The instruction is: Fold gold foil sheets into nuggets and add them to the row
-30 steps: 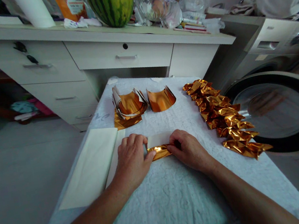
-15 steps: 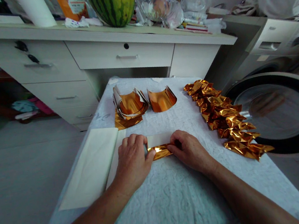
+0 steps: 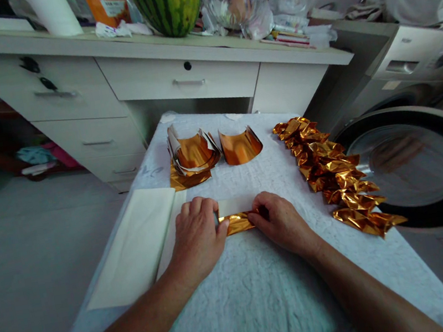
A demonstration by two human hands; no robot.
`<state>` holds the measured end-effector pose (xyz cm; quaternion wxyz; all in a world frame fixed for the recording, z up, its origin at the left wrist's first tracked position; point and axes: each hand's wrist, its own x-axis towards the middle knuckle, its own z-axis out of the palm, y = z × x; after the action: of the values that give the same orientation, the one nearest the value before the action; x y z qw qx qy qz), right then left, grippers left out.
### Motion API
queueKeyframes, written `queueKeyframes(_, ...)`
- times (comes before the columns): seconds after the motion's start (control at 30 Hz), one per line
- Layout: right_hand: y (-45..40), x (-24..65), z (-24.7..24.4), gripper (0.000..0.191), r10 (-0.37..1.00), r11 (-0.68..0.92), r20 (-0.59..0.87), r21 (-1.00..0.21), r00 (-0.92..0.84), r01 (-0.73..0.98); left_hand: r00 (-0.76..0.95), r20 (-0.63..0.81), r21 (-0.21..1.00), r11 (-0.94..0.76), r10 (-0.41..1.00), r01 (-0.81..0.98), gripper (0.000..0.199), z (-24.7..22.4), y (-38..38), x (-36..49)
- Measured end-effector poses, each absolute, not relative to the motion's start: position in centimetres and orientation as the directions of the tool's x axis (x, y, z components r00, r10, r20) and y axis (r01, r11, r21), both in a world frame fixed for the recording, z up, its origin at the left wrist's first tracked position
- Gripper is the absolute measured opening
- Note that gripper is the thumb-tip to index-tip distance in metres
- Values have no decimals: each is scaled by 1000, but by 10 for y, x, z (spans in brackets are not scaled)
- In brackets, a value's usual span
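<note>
A sheet of gold foil paper (image 3: 239, 222) lies on the cloth-covered table (image 3: 242, 297) between my hands. Its near edge is folded over, gold side showing, and its pale back shows beyond the fold. My left hand (image 3: 199, 231) grips the sheet's left end, thumb on the fold. At the right end my right hand (image 3: 277, 219) pinches the fold, fingers curled. Farther back stand a stack of curled gold sheets (image 3: 192, 156) and a single curled gold sheet (image 3: 241, 147). A row of folded gold foil pieces (image 3: 327, 171) runs down the table's right side.
Left of my left hand lies a stack of white paper (image 3: 137, 246). A white desk (image 3: 191, 81) stands behind the table, with a cut watermelon (image 3: 168, 3) on top. The open round door (image 3: 410, 167) of a washing machine (image 3: 418, 56) adjoins the table's right edge.
Almost nothing differs. Both hands keep their hold on the foil paper's fold, and the view has shifted very slightly.
</note>
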<state>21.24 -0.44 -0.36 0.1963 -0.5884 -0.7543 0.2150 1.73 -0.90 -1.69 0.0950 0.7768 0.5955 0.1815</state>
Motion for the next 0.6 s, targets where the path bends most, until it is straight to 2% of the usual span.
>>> queueKeyframes(0.6, -4, 214, -4, 9, 973, 216, 55, -563, -225, 798, 205, 187, 374, -263, 961, 889, 22, -23, -10, 16)
